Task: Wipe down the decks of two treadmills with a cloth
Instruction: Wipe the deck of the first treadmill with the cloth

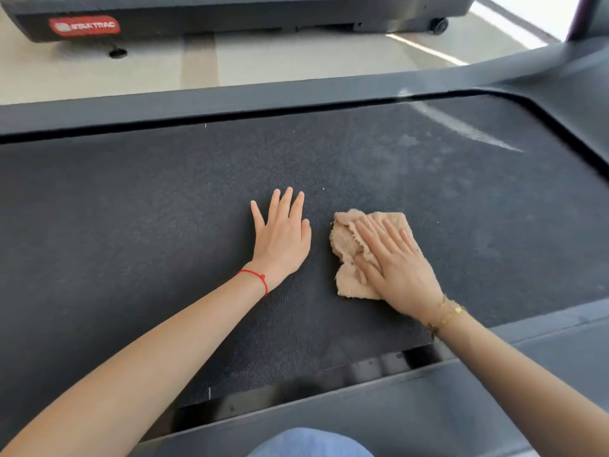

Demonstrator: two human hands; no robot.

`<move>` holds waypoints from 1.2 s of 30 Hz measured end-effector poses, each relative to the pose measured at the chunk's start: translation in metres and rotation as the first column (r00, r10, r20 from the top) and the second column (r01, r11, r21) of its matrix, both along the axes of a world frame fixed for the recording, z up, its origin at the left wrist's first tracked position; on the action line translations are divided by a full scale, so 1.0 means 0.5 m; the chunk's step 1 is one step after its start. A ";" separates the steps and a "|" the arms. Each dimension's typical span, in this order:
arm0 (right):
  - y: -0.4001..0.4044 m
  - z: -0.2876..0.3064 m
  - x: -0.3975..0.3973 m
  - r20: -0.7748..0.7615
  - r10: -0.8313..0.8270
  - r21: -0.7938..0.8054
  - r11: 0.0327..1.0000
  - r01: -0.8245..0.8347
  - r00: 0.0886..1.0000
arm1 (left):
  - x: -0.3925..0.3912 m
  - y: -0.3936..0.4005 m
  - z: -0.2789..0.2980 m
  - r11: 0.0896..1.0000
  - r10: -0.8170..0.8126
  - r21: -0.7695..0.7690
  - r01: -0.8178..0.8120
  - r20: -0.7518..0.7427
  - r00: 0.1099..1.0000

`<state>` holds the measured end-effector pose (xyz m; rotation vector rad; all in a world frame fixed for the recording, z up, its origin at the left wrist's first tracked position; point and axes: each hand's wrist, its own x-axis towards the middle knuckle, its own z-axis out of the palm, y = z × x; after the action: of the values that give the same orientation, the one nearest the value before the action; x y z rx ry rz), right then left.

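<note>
A dark textured treadmill belt (148, 199) fills the middle of the head view. My right hand (392, 262) lies flat on a crumpled beige cloth (346, 245), pressing it onto the belt right of centre. My left hand (283, 235) rests palm down on the bare belt just left of the cloth, fingers spread, holding nothing. A pale dusty streak (461, 127) marks the belt at the far right. A second treadmill (230, 11) with a red logo plate stands across the floor at the top.
Grey side rails run along the belt's far edge (230, 100) and near edge (362, 410). The raised motor cover (576, 94) curves around at the right. Pale floor (263, 61) separates the two machines. A blue-clad knee (309, 443) shows at the bottom.
</note>
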<state>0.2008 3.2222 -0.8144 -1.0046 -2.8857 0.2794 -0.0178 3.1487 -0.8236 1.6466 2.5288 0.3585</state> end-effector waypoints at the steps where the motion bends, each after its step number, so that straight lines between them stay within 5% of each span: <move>1: 0.036 -0.004 -0.007 0.017 -0.022 0.019 1.000 0.022 1.000 | 0.000 0.008 0.001 1.000 0.013 0.003 -0.013 -0.005 1.000; 6: 0.187 -0.010 -0.077 0.045 -0.126 0.007 0.992 0.125 0.991 | 0.000 0.066 0.006 0.993 0.115 0.021 -0.115 -0.025 0.993; 14: 0.271 -0.017 -0.069 -0.009 0.268 0.048 0.962 -0.267 0.963 | 0.000 0.165 -0.017 0.975 0.224 0.005 -0.224 -0.061 0.973; 18: 0.436 -0.013 -0.105 0.037 0.027 0.134 0.990 -0.032 0.999 | 0.000 0.183 -0.022 0.966 0.259 -0.003 -0.260 -0.029 0.965; 22: 0.538 -0.008 -0.164 0.021 -0.144 0.010 0.990 0.144 0.989 | 0.008 0.189 -0.027 0.960 0.279 -0.008 -0.281 -0.087 0.956; 30: 0.438 -0.003 -0.334 0.044 0.313 0.044 0.948 -0.315 0.949 | 0.008 0.191 -0.024 0.961 0.269 -0.032 -0.275 -0.126 0.955; 36: 0.570 -0.008 -0.282 0.027 0.210 0.121 0.970 -0.212 0.977 | 0.005 0.189 -0.027 0.960 0.274 -0.025 -0.278 -0.105 0.956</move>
<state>0.0595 3.5073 -0.8182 -0.6838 -2.9818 0.1034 -0.0153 3.2430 -0.8369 1.3293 2.8285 0.2516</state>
